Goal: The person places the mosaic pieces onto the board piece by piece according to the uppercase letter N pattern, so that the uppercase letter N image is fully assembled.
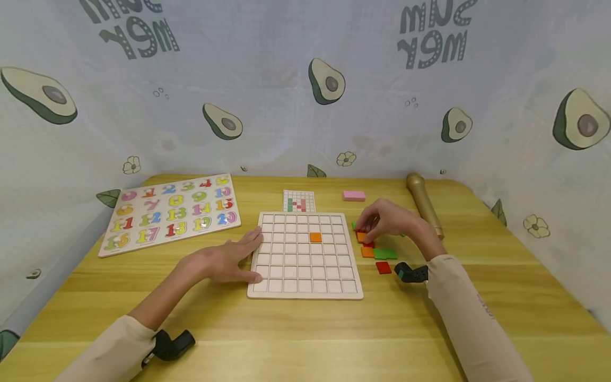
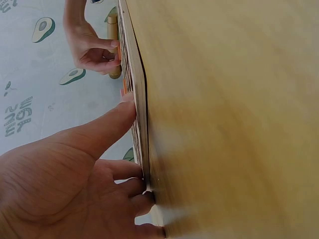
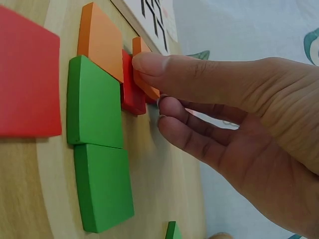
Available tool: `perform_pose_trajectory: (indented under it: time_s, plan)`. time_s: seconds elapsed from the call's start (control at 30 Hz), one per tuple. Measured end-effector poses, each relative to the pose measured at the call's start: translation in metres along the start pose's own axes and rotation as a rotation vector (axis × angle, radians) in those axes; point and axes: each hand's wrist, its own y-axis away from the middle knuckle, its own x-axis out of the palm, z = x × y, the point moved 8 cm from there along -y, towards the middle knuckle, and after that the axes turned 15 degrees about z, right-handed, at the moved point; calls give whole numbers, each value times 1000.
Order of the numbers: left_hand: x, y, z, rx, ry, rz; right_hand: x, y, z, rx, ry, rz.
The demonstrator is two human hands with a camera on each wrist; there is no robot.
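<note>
A wooden grid board (image 1: 305,295) lies flat on the table, with one orange tile (image 1: 315,237) in an upper square. My left hand (image 1: 231,261) is spread along the board's left edge; its thumb (image 2: 117,122) presses near the rim while the other fingers touch farther up the side. To the right of the board, my right hand (image 1: 389,217) pinches another orange tile (image 3: 145,79) between thumb and fingertips, tilted over a red tile (image 3: 130,89). Around it lie a flat orange tile (image 3: 101,42), two green tiles (image 3: 99,102) and a nearer red tile (image 1: 383,267).
Behind the board stands a small pattern card (image 1: 299,201) with coloured squares. A number puzzle board (image 1: 174,212) occupies the back left. At the back right are a pink block (image 1: 354,196) and a gold microphone (image 1: 424,204). A printed cloth (image 1: 286,132) hangs behind the table.
</note>
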Motion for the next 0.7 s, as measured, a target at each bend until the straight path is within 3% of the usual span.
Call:
perform_pose_trajectory:
  time_s: [0.3,0.6,0.7]
  plan:
    - [0,3,-5,-18,1,4,0,-1,-2,33,23,-16]
    - [-1,3,-4,-20,-4,2,0,-1,0,41,28,-18]
    - [0,-2,4,-13,-1,3,0,-1,1,36,11,-6]
